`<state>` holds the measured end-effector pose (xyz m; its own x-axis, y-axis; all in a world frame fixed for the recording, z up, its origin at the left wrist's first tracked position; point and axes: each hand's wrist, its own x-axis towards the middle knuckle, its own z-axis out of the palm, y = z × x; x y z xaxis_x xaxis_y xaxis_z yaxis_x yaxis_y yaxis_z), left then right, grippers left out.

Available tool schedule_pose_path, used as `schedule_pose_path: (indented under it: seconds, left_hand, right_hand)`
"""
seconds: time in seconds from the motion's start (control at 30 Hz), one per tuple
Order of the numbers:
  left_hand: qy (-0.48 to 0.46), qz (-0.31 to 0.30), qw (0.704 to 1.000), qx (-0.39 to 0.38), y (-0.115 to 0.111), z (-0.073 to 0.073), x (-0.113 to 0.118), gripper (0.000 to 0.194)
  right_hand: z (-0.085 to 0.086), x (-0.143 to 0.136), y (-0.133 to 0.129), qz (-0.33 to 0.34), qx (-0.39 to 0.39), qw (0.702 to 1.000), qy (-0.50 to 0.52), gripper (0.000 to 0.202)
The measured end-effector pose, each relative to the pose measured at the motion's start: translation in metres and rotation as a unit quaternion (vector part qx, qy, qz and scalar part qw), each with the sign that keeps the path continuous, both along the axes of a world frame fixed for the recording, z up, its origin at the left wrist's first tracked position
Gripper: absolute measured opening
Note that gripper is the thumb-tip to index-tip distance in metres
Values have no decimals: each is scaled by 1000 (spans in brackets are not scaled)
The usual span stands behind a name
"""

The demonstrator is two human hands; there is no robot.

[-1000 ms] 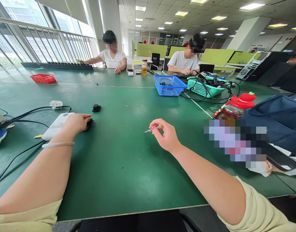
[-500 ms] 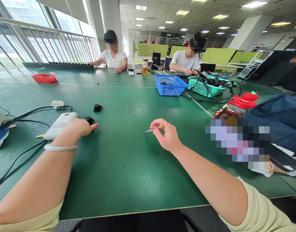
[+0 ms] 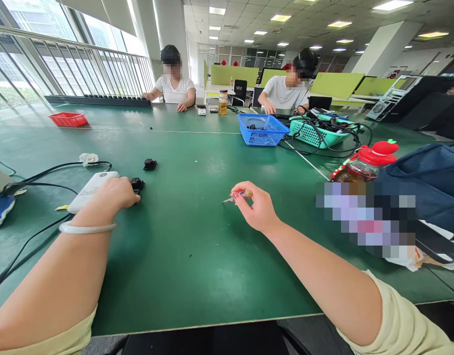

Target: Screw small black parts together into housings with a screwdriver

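Observation:
My left hand [image 3: 118,193] reaches to the left, beside a white box-like device [image 3: 87,194]. Its thumb is drawn in against a small black part [image 3: 137,184], and the other fingers are mostly hidden behind the hand. Farther off on the table lies a similar small black part [image 3: 150,164]. In a pinch, my right hand [image 3: 254,207] holds a small screwdriver [image 3: 245,195] with a translucent, brownish handle. The thin metal tip points left, just above the green table [image 3: 197,276] or touching it; I cannot tell which.
Black cables [image 3: 34,184] run across the left side. A red tray [image 3: 68,119], a blue basket [image 3: 263,138] and a teal basket [image 3: 316,135] full of cables stand farther back. A red-lidded jug [image 3: 375,155] and a dark blue bag [image 3: 430,182] are right. Two people sit opposite.
My left thumb, stretched out before, has bent in toward the small black part, and the left wrist has shifted slightly left. My right hand has stayed in place with the screwdriver.

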<state>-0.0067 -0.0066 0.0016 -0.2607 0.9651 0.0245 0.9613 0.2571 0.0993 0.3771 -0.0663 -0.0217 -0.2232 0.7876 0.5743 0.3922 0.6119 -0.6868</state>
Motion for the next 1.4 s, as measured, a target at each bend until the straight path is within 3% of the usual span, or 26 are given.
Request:
schedule_pose_path:
  seconds: [0.1, 0.23, 0.37, 0.6, 0.87, 1.17, 1.4]
  left_hand:
    - [70, 68, 995, -18, -11, 19, 10, 47]
    - [61, 98, 993, 21, -19, 31, 31, 50]
    - [58, 81, 994, 34, -16, 25, 43, 47]
    - [32, 74, 996, 38, -1, 7, 34, 58]
    - [22, 86, 995, 49, 2, 5, 28, 59]
    - [7, 81, 995, -51, 4, -3, 20, 62]
    - [-2, 95, 995, -25, 3, -3, 23, 65]
  right_hand:
    - [0, 0, 0, -1, -3, 1000, -1, 9]
    - [-1, 0, 0, 3, 0, 1000, 4, 9]
    - [0, 0, -1, 1, 1, 1000, 4, 9]
    - [-1, 0, 0, -1, -9, 1000, 2, 9]
    - [-1, 0, 0, -2, -7, 1000, -2, 9]
    - [1, -1, -2, 1, 1, 1000, -1, 8]
    - [1, 0, -1, -1, 8, 1000, -2, 8]
